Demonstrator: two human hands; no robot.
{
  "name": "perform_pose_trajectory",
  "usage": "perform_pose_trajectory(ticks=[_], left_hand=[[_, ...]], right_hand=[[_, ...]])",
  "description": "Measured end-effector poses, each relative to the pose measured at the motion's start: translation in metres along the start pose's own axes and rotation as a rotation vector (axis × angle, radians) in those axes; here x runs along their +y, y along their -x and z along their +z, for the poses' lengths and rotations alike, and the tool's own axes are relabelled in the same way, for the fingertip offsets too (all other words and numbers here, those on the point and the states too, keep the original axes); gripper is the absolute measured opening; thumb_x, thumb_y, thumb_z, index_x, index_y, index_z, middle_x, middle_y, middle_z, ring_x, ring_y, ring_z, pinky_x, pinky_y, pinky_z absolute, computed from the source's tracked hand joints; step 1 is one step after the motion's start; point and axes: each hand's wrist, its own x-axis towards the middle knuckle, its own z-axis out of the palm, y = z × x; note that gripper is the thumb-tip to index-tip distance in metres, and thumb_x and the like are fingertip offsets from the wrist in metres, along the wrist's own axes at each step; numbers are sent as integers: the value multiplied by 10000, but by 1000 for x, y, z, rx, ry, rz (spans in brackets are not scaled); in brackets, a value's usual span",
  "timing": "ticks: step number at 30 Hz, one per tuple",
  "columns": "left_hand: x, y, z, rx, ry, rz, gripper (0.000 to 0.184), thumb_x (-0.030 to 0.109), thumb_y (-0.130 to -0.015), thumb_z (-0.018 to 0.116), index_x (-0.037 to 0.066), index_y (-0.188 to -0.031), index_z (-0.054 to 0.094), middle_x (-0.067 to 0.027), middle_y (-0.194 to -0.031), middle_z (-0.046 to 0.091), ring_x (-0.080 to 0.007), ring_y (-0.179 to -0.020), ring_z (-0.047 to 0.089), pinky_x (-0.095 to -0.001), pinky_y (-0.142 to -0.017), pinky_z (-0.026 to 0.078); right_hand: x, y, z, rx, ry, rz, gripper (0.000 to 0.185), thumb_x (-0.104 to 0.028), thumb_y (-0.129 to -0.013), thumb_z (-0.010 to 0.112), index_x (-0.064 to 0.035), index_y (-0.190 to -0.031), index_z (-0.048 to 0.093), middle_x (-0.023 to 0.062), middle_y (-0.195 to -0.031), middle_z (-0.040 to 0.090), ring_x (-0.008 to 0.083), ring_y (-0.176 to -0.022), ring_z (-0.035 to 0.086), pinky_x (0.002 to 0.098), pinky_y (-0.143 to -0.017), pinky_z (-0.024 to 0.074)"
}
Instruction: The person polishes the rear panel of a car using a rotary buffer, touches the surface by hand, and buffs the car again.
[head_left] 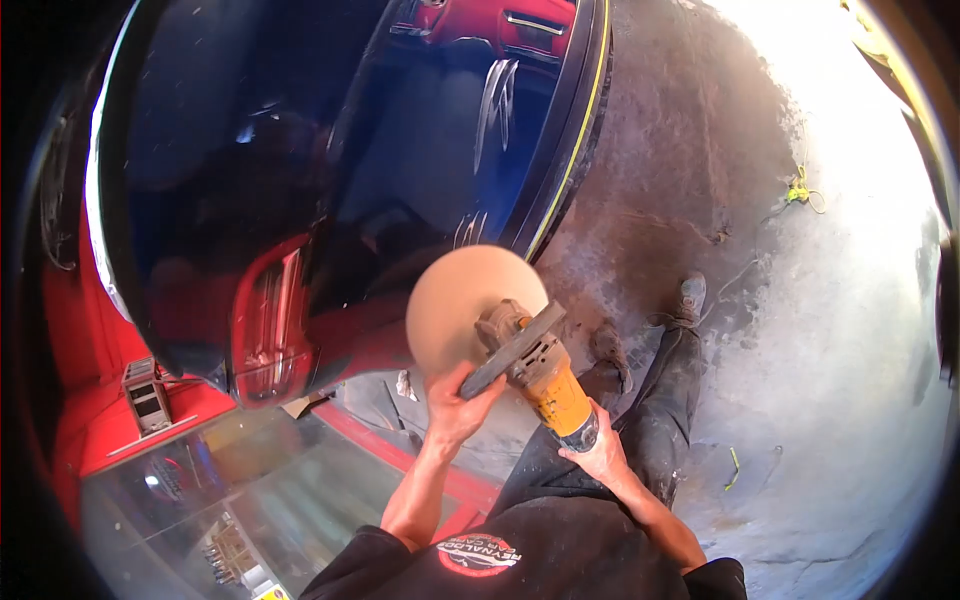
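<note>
A yellow and black rotary polisher (565, 402) with a big round tan pad (445, 290) is in both hands. My left hand (460, 408) is closed round the dark handle (500, 365) across its head. Lower down, my right hand (603, 447) wraps the rear end of the yellow body. The pad overlaps the edge of a glossy dark blue car panel (400, 200); whether it touches the paint I cannot tell. Whitish streaks (495, 105) of what looks like polish mark the panel above the pad.
A yellow-green line (575, 150) runs along the panel's right edge. Left and below stands a red car (85, 400) with its glass (330, 510). Stained concrete floor (780, 390) lies to the right, with a bright green tangled cord (800, 188) on it.
</note>
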Motion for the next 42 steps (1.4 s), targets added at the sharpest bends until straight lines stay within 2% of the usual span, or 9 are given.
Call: perform_pose_trajectory(ticks=[5,8,15,24,31,34,36,39,42], left_hand=[[5,-8,14,107,-200,67,291,63,-755,832,50,-669,554,-25,-549,501,-99,-508,462,-300,-502,358],[15,-9,18,147,-220,7,301,93,-705,841,63,-658,545,-68,-567,518,-222,-488,517,-338,-505,393],[68,-34,28,228,-342,110,251,52,-680,806,79,-701,557,-64,-581,518,-240,-492,520,-331,-508,409],[122,-129,45,151,-338,246,251,53,-706,827,87,-728,579,-79,-620,587,-294,-551,609,-359,-524,439],[156,-195,58,154,-270,359,251,28,-735,821,79,-752,575,-75,-645,593,-278,-564,629,-362,-530,460],[176,-218,59,150,-219,363,238,26,-757,809,70,-756,575,-86,-646,597,-280,-567,635,-359,-534,472],[186,-232,61,150,-178,345,234,24,-760,805,64,-758,574,-91,-649,600,-280,-571,638,-357,-538,474],[194,-250,60,174,-166,356,188,36,-774,804,66,-768,618,-40,-631,627,-158,-540,625,-281,-545,456],[200,-267,60,179,-131,380,181,26,-777,795,56,-768,617,-44,-625,621,-139,-546,624,-278,-553,463]], right_hand=[[0,-28,-32,-99,39,14,1062,-243,-734,936,-50,-1561,297,265,-1272,684,459,-1142,682,484,-972,571],[-2,-40,-43,-148,-16,28,1111,-168,-676,976,-43,-1547,298,258,-1293,671,420,-1214,671,463,-1017,560],[-35,-56,-86,-205,-31,97,1098,-169,-683,972,-58,-1549,306,239,-1301,681,384,-1233,673,445,-1024,554],[-98,-99,-135,-62,-85,142,1074,-124,-657,977,-58,-1528,354,218,-1336,679,333,-1261,668,416,-1065,525],[-142,-133,-180,4,-80,124,1044,-92,-650,970,-35,-1505,372,204,-1310,696,289,-1249,679,415,-1071,518],[-155,-143,-192,49,-42,31,1026,-130,-682,959,-44,-1518,371,238,-1219,731,362,-1171,714,428,-976,572],[-164,-149,-199,56,-34,31,1023,-124,-679,960,-42,-1515,376,232,-1220,733,349,-1172,716,424,-982,569],[-185,-159,-209,52,-65,98,1013,-97,-656,963,-33,-1489,390,208,-1273,711,293,-1201,699,414,-1029,539],[-208,-167,-220,70,-55,148,993,-75,-641,957,-29,-1467,408,186,-1279,705,266,-1202,690,408,-1044,526]])
